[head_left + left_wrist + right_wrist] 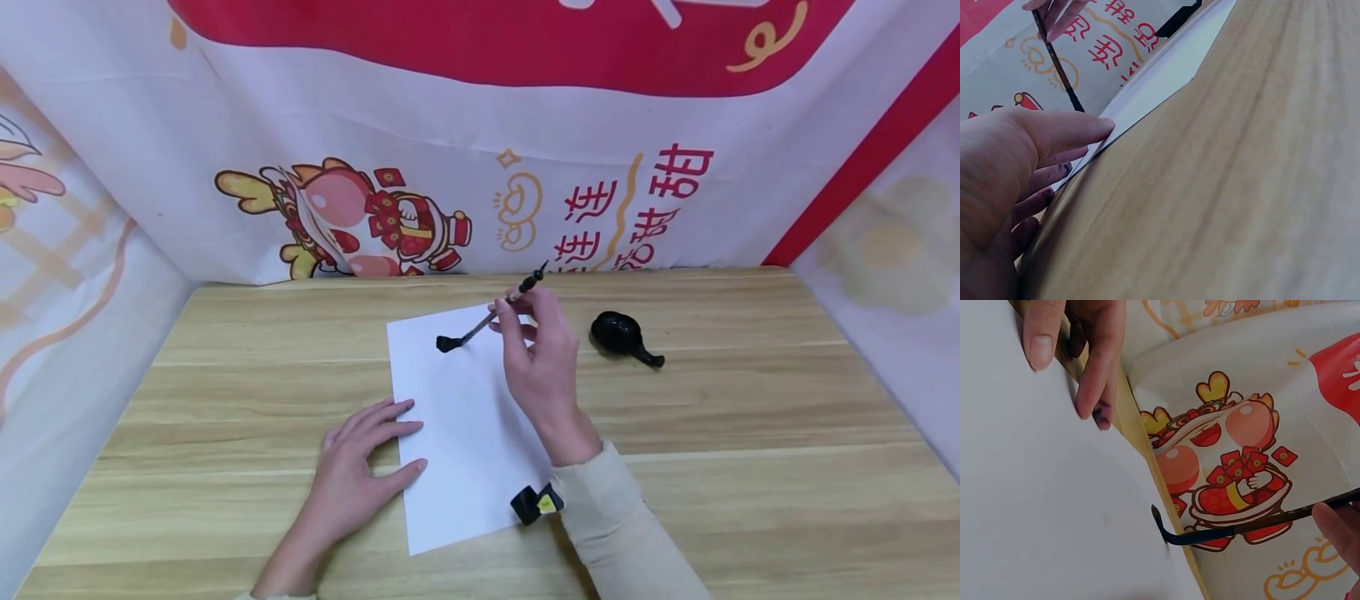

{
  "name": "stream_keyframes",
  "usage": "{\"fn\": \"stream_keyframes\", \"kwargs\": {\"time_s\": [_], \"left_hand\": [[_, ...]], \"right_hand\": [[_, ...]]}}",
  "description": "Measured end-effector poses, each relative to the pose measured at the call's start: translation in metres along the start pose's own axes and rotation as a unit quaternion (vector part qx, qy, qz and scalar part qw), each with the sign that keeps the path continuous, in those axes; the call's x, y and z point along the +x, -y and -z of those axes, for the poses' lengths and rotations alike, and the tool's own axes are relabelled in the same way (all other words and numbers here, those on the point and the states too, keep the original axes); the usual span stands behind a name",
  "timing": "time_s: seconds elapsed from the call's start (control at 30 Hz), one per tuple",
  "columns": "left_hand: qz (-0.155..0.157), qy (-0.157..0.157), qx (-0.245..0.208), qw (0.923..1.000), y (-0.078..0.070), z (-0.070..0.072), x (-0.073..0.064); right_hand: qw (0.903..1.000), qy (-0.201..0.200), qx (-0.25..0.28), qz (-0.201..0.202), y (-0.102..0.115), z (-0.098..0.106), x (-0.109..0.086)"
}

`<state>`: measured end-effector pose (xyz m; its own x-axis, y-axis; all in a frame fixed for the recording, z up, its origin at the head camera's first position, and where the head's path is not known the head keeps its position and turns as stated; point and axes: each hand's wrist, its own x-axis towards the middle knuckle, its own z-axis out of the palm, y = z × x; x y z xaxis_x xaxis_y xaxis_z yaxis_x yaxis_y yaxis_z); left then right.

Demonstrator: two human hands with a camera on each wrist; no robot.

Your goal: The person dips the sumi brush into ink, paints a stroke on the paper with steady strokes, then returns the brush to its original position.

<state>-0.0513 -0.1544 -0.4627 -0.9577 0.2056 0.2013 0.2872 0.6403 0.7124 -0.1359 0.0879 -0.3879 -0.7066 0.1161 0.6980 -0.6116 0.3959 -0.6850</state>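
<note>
My right hand (543,358) pinches a dark writing brush (480,325) between thumb and fingers, its handle slanting up to the right. The bent bristles, seen in the right wrist view, meet the sheet of white paper (457,425) close to its far edge. A thick black ink stroke (447,343) shows at the brush tip. Spread over the paper's left edge, my left hand (356,479) rests its fingertips on the sheet. Dark smudges mark some of its fingers (1040,199) in the left wrist view.
Right of the paper lies a glossy black rounded object (618,333) with a short tapered end. The wooden table (750,500) meets a printed cloth backdrop (450,108) at its far edge. A black wrist device (528,505) overlaps the paper's near right corner.
</note>
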Motion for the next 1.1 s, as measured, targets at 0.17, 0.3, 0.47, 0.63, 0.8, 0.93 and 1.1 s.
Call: {"fn": "stream_keyframes", "kwargs": {"time_s": [0.17, 0.3, 0.47, 0.63, 0.8, 0.93, 1.1], "left_hand": [[0.002, 0.002, 0.000, 1.0000, -0.0008, 0.0004, 0.0004], [0.001, 0.001, 0.000, 1.0000, -0.0008, 0.0006, 0.0005], [-0.002, -0.002, -0.002, 1.0000, -0.0006, 0.0006, 0.0005], [-0.003, -0.001, -0.001, 1.0000, -0.0005, 0.0004, 0.0004], [-0.002, -0.001, 0.000, 1.0000, 0.0001, 0.0001, 0.0004], [-0.002, -0.001, 0.002, 1.0000, 0.0003, -0.0001, 0.0006], [-0.001, -0.001, 0.003, 1.0000, -0.0001, -0.0002, 0.0010]], "right_hand": [[1.0000, -0.005, -0.003, 0.006, -0.0011, 0.0009, 0.0013], [0.9999, -0.012, -0.004, 0.008, -0.0024, 0.0018, 0.0018], [0.9998, -0.021, 0.001, 0.007, -0.0037, 0.0029, 0.0023], [0.9997, -0.024, 0.001, 0.009, -0.0049, 0.0031, 0.0027], [0.9996, -0.025, 0.000, 0.010, -0.0060, 0.0031, 0.0031], [0.9995, -0.028, -0.002, 0.011, -0.0066, 0.0035, 0.0032], [0.9994, -0.031, -0.004, 0.013, -0.0065, 0.0046, 0.0034]]}}
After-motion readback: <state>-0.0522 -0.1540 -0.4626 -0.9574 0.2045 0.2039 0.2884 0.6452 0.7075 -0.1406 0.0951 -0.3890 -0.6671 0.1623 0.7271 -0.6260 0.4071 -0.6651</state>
